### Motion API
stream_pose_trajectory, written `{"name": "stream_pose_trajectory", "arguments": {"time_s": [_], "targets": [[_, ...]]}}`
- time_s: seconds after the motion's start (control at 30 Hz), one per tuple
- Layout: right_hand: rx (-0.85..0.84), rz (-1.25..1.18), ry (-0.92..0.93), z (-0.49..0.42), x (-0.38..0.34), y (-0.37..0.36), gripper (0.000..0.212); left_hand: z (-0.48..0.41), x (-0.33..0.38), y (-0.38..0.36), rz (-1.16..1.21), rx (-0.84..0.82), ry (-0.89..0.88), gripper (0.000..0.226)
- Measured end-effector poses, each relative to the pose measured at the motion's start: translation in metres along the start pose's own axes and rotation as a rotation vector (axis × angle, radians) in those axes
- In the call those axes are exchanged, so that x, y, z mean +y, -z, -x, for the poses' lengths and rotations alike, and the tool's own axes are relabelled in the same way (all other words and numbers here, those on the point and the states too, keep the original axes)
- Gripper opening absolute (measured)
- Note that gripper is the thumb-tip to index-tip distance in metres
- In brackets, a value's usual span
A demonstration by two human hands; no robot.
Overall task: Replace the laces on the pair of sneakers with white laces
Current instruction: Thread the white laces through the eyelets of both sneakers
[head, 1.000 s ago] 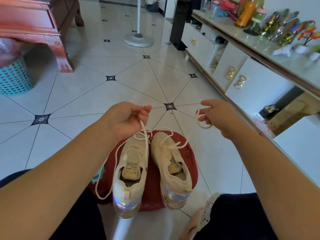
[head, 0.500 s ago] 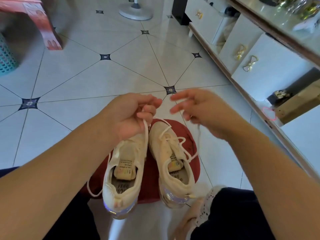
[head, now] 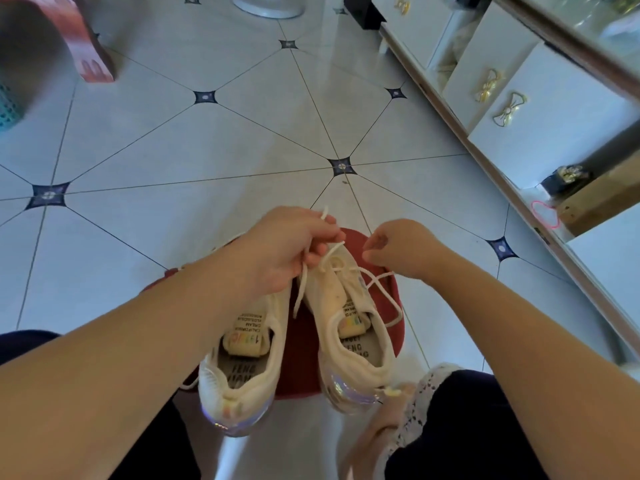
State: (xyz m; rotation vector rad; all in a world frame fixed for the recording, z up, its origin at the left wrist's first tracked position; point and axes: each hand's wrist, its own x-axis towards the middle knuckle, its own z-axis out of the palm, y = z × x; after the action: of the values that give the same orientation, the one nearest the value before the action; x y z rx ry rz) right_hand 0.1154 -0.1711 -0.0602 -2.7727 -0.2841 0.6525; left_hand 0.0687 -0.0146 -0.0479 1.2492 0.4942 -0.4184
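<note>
my right hand (head: 403, 251) is dropping in beside the left hand (head: 284, 252), which is gripping a lace (head: 300, 292); i cannot tell whether the right is holding anything. the sneakers (head: 349, 317) are sitting lower centre on a stool (head: 301, 358). the lace is looking light and limp; i'm favouring pinching near its tip.

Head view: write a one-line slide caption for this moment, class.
Left hand grips a cream lace above two sneakers on a red stool; right hand curls beside them.

Sneakers: 2, i.e. left sneaker (head: 242, 358), right sneaker (head: 349, 327). Hands: 2, i.e. left hand (head: 287, 251), right hand (head: 398, 251). Red stool (head: 299, 344): 1. Gold bow handles (head: 509, 109): 3. Teal basket (head: 7, 105): 1.
</note>
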Motion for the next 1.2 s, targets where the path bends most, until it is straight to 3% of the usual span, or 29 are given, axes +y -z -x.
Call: {"name": "stream_pose_trajectory", "arguments": {"time_s": [0.23,0.33,0.47,0.63,0.77,0.97,1.1,1.2], "targets": [[-0.126,-0.185,0.021,-0.006,0.013,-0.015,0.020,-0.028,-0.031,-0.012,-0.826,0.018,-0.320,0.027],[-0.151,-0.140,0.073,-0.007,0.015,-0.016,0.017,-0.036,-0.037,-0.014,-0.990,0.061,-0.375,0.033],[0.011,0.004,0.181,-0.010,0.012,-0.019,0.011,-0.041,-0.040,-0.014,-1.113,0.070,-0.441,0.032],[0.126,0.089,0.224,-0.008,0.011,-0.016,0.009,-0.042,-0.040,-0.013,-1.167,0.088,-0.472,0.020],[0.239,0.126,0.182,-0.007,0.017,-0.009,0.006,-0.040,-0.039,-0.016,-1.200,0.108,-0.451,0.022],[0.276,0.091,0.142,-0.003,0.018,-0.006,0.006,-0.034,-0.038,-0.016,-1.137,0.062,-0.426,0.025],[0.127,-0.015,0.090,-0.003,0.018,-0.001,0.003,-0.028,-0.031,-0.010,-0.915,0.126,-0.375,0.041],[-0.015,-0.336,-0.063,-0.002,0.019,0.002,0.024,-0.024,-0.024,0.000,-0.666,0.227,-0.323,0.035]]}}
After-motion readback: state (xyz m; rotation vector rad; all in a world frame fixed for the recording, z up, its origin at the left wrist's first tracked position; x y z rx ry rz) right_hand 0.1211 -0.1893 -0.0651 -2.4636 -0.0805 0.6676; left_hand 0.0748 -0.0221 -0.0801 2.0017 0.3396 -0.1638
